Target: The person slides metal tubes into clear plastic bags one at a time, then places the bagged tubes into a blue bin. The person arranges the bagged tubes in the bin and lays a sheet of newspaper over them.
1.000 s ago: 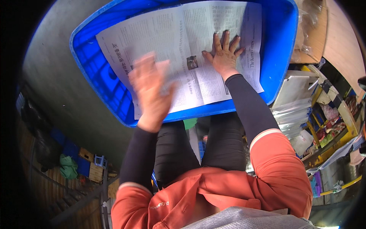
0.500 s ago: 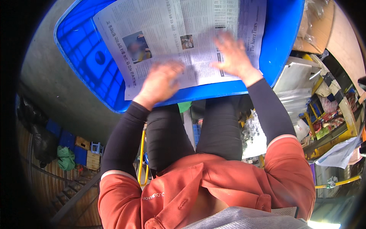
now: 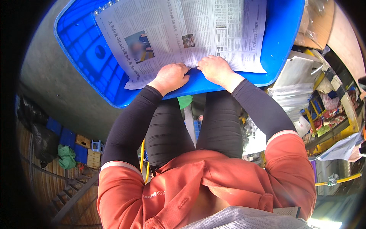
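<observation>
A printed newspaper sheet point(image 3: 202, 23) lies spread across a large blue plastic bin point(image 3: 82, 74), its near edge just inside the bin's near wall. My left hand point(image 3: 170, 79) is closed on the middle of that near edge, fingers curled under and partly hidden. Close beside it, my right hand point(image 3: 217, 71) pinches the same edge, knuckles up. Between the two hands the paper is bent slightly upward. The sheet's lower left corner reaches the bin's near left side. Whatever lies beneath the paper is mostly hidden; a bit of something shiny point(image 3: 107, 5) shows past its far left edge.
At the right stand a cardboard box point(image 3: 319, 28) with clear plastic on it, a grey metal panel point(image 3: 295, 70) and yellow-framed racks point(image 3: 335, 135). Lower left on the floor are black bags point(image 3: 42, 141), a green bag point(image 3: 66, 156) and small crates point(image 3: 93, 158).
Both hands have come down and together from over the sheet to its near edge and closed on it. That edge has pulled up and away from the bin's near rim.
</observation>
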`<state>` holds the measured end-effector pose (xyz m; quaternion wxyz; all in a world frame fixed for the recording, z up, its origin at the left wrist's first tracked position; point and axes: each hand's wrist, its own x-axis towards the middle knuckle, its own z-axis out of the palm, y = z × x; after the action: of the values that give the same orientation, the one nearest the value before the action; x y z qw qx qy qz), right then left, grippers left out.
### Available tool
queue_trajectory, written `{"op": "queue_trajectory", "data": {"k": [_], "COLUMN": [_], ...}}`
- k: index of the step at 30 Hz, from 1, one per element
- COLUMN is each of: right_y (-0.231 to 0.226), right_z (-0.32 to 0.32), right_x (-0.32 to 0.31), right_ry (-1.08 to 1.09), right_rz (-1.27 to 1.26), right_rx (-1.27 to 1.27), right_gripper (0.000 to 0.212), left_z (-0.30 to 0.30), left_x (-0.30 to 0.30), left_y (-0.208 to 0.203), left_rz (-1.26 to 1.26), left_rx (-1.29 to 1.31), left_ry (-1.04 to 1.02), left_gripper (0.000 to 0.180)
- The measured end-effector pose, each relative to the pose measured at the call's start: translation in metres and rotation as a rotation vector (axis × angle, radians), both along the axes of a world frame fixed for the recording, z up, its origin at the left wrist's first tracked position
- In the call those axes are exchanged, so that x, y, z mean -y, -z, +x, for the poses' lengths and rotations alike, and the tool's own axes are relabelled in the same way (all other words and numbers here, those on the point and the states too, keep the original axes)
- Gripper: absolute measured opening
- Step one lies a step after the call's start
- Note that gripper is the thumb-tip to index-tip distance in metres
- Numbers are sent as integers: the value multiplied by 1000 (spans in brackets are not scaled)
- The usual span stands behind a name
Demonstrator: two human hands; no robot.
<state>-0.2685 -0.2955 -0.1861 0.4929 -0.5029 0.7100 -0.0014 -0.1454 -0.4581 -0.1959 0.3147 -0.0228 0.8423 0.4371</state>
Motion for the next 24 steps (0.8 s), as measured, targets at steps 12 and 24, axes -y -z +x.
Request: {"op": "queue_trajectory", "data": {"k": [12,24], "right_y": [38,51], "right_z": [-71,-121], "right_x": [-85,-85], "right_ry": [145,336], "right_rz": [227,692], "right_rx": [-67,-14], "right_gripper": [21,40], "left_z": [51,69], "left_x": [85,156], "left_y": [32,46], "left_rz": [-275,-294], "left_rx": [266,587], "left_ry": [133,445], "left_gripper": [21,25]}}
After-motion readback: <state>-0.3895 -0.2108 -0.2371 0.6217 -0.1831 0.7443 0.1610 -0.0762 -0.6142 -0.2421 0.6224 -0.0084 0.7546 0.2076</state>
